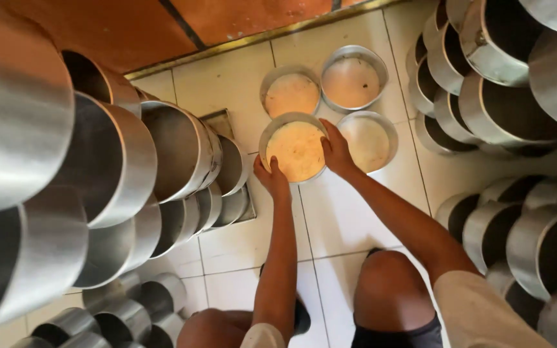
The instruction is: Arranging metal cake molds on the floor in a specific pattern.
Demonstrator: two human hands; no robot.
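Stacked cylindrical metal pots [14, 129] flank the near left and right. On the tiled floor [349, 212], the left hand [273, 177] and right hand [335, 149] each grasp the rim of a round metal pan [296, 149] with a pale, matte filling. Keep this grip level and even; three similar pans [352, 80] lie just beyond.

A small metalware workshop or storeroom is shown, seen from above. Stacks of plain aluminium pots [130, 167], nested on their sides, are ranged along the left, and further stacks of pots [498, 84] are piled on the right, so that only a narrow aisle of white tiled floor [336, 212] is left between them. Four round metal pans [296, 149] are set out on the floor at the far end, near a reddish wall [130, 26] edged by a brass-coloured strip [253, 38].
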